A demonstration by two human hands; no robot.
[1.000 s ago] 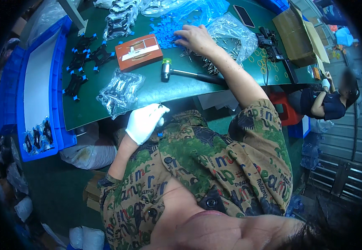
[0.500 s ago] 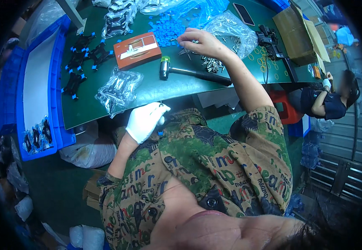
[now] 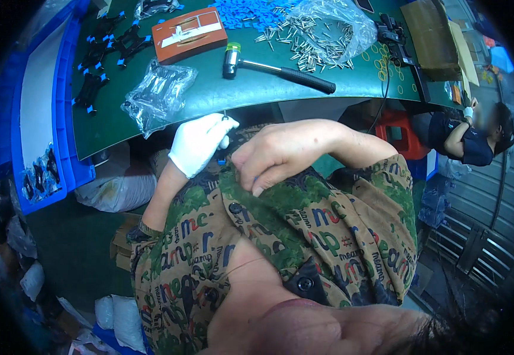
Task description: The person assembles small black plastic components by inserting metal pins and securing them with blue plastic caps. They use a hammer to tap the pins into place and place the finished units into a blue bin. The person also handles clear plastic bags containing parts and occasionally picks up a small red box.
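Right hand (image 3: 286, 154) drawn back from the loose pieces to join its partner

Half a second ago it was out over the worktop (image 3: 209, 89); now it hangs bare beside the left hand (image 3: 200, 142), fingers curled down. From where I stand I cannot tell whether it grips anything. The left, in a white glove (image 3: 186, 154), pinches a small dark part (image 3: 225, 118) near the worktop's near edge. A spot of blue (image 3: 221, 161) shows below the glove, perhaps belonging to the same part.

Take twelve as straight ahead of the person at work. Toward ten lie several black brackets (image 3: 129, 44) with blue tips at their ends; I would count those as done. Nearer, also around ten, sits a clear bag of black parts (image 3: 162, 94), and at nine a blue tray (image 3: 79, 174) carries wrapped dark pieces (image 3: 41, 174) at its near end. Whether either lot is finished, I cannot say.

Plenty seems left: a heap of blue pieces (image 3: 239, 15) at twelve, and metal pins (image 3: 322, 44) strewn between one and two, by a clear plastic bag (image 3: 351, 23). Toward one, the hammer (image 3: 277, 72) lies untouched. My guess is that the pinched part is midway, though the fingers hide most of it.
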